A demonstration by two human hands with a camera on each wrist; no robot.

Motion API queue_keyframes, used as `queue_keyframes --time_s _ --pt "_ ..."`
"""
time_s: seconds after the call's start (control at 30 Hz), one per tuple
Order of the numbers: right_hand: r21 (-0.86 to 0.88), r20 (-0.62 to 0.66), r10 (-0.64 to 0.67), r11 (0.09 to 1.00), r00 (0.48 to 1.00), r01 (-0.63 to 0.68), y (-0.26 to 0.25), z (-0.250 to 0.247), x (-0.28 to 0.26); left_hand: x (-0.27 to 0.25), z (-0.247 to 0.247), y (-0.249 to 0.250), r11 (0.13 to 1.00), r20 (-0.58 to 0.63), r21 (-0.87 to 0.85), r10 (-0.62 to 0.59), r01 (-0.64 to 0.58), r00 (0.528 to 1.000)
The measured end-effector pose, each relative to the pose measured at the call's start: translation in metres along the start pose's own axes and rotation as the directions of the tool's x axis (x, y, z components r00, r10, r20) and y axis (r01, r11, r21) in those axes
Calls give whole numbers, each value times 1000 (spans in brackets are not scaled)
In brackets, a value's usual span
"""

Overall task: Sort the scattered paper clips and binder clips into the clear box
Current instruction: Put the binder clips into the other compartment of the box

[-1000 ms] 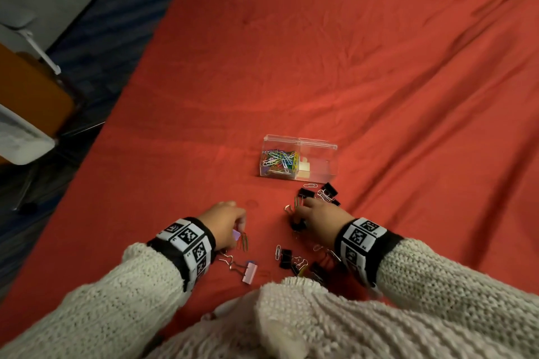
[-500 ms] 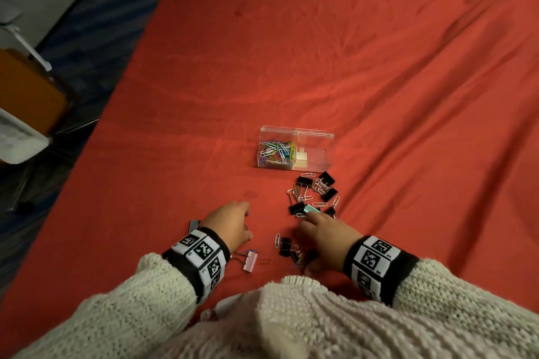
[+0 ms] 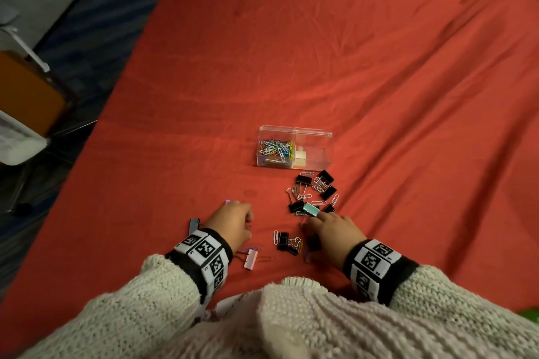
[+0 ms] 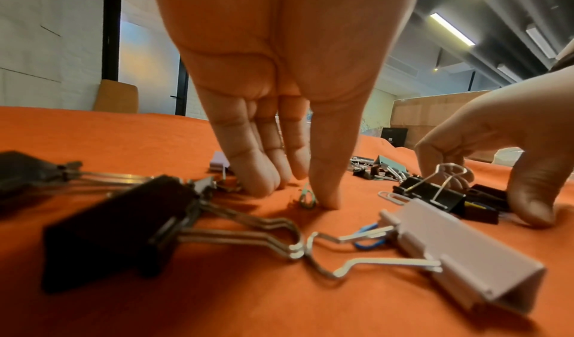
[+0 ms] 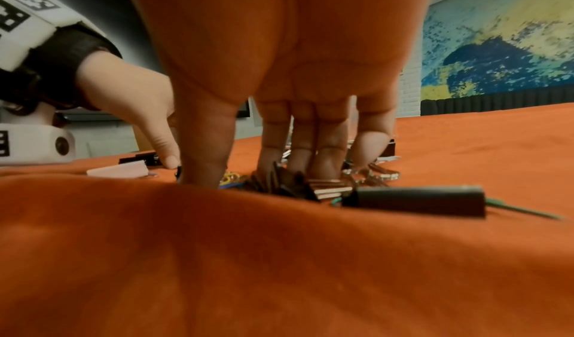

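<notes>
The left hand points its fingers straight down onto the red cloth, held together, the thumb tip pressing beside a small green paper clip; nothing is gripped. The right hand also stands fingers-down, slightly spread, tips resting among black binder clips; whether it pinches one cannot be told. A pink binder clip lies just behind the left hand, a teal binder clip just ahead of the right hand's fingers. More scattered clips lie between the right hand and the clear box, whose left compartment holds coloured paper clips.
</notes>
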State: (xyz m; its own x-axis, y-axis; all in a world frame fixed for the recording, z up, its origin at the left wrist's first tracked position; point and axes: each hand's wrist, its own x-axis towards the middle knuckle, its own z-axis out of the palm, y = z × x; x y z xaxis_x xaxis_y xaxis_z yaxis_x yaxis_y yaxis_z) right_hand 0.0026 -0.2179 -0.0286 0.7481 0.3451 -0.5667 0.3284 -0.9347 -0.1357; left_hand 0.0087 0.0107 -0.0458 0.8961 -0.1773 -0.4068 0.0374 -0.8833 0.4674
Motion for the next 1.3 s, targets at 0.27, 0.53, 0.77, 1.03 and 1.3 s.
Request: queue_keyframes --time_s 0.27,0.53,0.77,1.03,1.3 --pt "-55 33 -23 998 999 24 -4 -2 2 3 3 -2 993 91 -110 -39 49 995" --pt "78 -33 -30 996 999 32 -1 -15 6 8 -7 6 996 137 -87 17 -5 990" --pt "433 -194 87 901 977 6 -1 -59 24 31 -50 30 949 -115 -295 83 -113 990" --pt "704 -304 287 710 909 12 -7 -104 78 77 -80 50 881 -346 -452 -27 -141 938" --pt "784 -295 289 618 911 58 -12 -121 95 90 -82 53 853 -304 -505 -33 -132 952"
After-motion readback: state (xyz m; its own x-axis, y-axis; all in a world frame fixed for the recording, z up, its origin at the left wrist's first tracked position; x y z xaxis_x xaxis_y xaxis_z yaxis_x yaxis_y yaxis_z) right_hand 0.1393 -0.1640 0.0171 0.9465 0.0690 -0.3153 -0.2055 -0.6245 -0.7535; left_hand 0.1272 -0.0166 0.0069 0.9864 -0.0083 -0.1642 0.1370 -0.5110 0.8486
